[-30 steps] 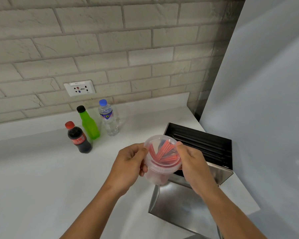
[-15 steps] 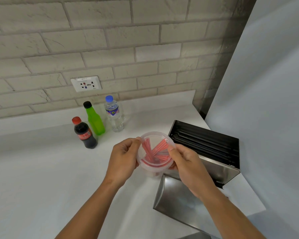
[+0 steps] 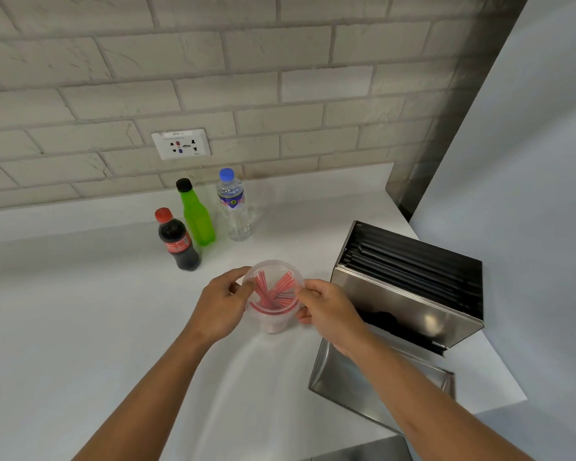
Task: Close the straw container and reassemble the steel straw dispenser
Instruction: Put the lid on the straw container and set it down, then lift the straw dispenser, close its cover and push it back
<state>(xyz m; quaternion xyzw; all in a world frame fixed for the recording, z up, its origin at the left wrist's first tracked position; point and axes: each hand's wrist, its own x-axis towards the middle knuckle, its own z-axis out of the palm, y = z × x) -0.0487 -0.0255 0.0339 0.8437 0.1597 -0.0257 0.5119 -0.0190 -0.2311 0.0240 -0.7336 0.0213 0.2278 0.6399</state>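
A clear round plastic straw container (image 3: 273,294) with red straws inside stands on the white counter (image 3: 80,311), its clear lid on top. My left hand (image 3: 223,301) grips its left rim and my right hand (image 3: 326,311) grips its right rim, fingers on the lid's edge. To the right stands the open steel straw dispenser body (image 3: 409,287), full of black straws. Its separate steel cover (image 3: 353,390) lies flat on the counter in front of it, partly under my right forearm.
Three bottles stand behind the container: a cola bottle (image 3: 177,241), a green bottle (image 3: 196,214) and a water bottle (image 3: 234,206). A wall socket (image 3: 181,144) sits on the brick wall. A grey wall closes the right side; the counter's edge runs behind the dispenser.
The container came down from mid-air, away from the dispenser, and now rests on the counter. Both hands stayed on its rim. The camera view shifted, bringing more of the dispenser into view.
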